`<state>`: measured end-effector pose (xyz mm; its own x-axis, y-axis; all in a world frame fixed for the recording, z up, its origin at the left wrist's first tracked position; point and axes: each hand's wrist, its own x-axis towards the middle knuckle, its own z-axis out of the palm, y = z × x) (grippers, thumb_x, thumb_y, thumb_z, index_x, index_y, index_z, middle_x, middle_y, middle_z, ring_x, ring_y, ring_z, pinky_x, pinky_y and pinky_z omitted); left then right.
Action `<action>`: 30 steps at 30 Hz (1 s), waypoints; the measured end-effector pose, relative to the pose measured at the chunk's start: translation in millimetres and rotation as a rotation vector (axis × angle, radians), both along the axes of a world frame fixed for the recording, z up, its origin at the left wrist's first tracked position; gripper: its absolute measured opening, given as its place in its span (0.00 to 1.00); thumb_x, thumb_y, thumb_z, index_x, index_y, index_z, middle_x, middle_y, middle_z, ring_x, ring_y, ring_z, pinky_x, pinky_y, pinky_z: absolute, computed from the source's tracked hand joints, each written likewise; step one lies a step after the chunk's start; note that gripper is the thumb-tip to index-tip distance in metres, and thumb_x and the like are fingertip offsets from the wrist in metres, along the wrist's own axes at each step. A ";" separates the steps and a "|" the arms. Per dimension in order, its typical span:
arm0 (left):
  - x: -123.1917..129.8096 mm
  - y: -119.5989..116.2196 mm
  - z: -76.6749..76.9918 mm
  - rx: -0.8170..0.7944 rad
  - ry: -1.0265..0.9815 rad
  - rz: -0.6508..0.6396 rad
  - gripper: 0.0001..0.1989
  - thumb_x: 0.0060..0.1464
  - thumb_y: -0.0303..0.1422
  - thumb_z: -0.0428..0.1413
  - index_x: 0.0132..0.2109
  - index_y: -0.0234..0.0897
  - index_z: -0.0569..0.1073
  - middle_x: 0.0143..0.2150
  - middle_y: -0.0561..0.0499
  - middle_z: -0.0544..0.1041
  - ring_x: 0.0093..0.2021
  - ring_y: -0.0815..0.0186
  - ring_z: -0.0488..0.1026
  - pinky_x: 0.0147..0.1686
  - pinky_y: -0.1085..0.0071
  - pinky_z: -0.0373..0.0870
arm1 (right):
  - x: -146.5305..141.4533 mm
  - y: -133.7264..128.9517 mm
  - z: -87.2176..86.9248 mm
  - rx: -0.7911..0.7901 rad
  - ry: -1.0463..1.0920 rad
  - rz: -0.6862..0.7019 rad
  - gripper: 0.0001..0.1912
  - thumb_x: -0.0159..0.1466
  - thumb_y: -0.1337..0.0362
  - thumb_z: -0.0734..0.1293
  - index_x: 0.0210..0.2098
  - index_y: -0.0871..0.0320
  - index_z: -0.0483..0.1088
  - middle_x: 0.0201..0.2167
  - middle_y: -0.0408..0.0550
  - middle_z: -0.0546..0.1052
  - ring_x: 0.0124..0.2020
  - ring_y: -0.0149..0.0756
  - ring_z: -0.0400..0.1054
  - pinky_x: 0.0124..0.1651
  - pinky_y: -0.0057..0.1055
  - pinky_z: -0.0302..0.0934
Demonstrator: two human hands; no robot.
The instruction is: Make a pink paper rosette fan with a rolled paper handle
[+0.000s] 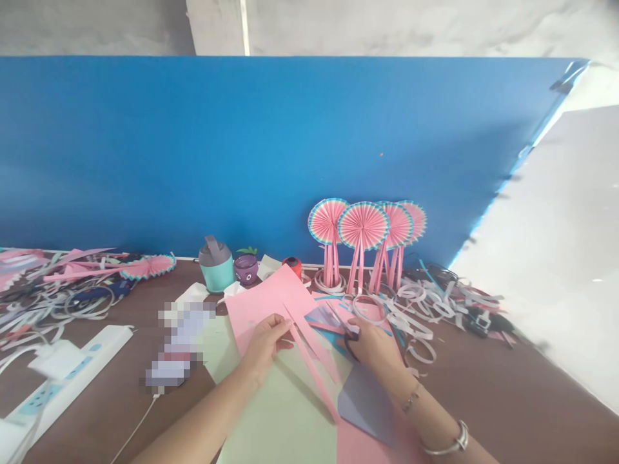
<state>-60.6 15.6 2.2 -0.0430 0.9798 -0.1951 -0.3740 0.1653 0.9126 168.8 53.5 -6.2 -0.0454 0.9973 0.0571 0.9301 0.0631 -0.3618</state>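
My left hand point(267, 341) pinches the edge of a pink paper sheet point(268, 296), which is tilted up from the table. A long cut pink strip point(316, 383) hangs down from the sheet beside my fingers. My right hand point(374, 351) is closed around the dark handles of a pair of scissors point(343, 321), their blades pointing up and left, to the right of the sheet. Beneath both hands lie a pale green sheet point(285, 419), more pink paper point(360, 451) and a grey-purple piece point(370, 406).
Several pink pleated paper fans point(363, 225) stand at the back by a blue partition point(217, 148). Curled white strips point(416, 309) lie right. On the left are a power strip point(84, 374), a teal cup point(216, 269), a purple pot point(246, 270) and a blurred-out object with a cable point(138, 425).
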 end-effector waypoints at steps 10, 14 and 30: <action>-45.3 24.8 11.2 0.118 -0.312 0.460 0.12 0.34 0.30 0.62 0.26 0.36 0.66 0.21 0.59 0.71 0.17 0.77 0.63 0.17 0.79 0.60 | -0.6 -0.5 -0.1 0.158 0.361 0.155 0.14 0.63 0.59 0.59 0.39 0.57 0.73 0.33 0.49 0.77 0.31 0.37 0.70 0.34 0.31 0.60; -50.9 27.4 6.5 0.128 -0.320 0.493 0.12 0.34 0.32 0.61 0.24 0.37 0.64 0.17 0.61 0.66 0.14 0.77 0.60 0.12 0.78 0.53 | -43.2 -22.0 -0.8 0.215 0.105 0.296 0.11 0.60 0.56 0.65 0.31 0.56 0.74 0.34 0.51 0.76 0.39 0.43 0.70 0.42 0.34 0.59; -48.2 29.6 0.7 0.134 -0.408 0.485 0.09 0.39 0.26 0.60 0.22 0.36 0.65 0.17 0.57 0.65 0.15 0.77 0.56 0.14 0.77 0.51 | -50.0 31.7 12.2 0.185 0.171 0.142 0.16 0.60 0.64 0.64 0.48 0.59 0.71 0.46 0.56 0.75 0.49 0.48 0.67 0.49 0.37 0.58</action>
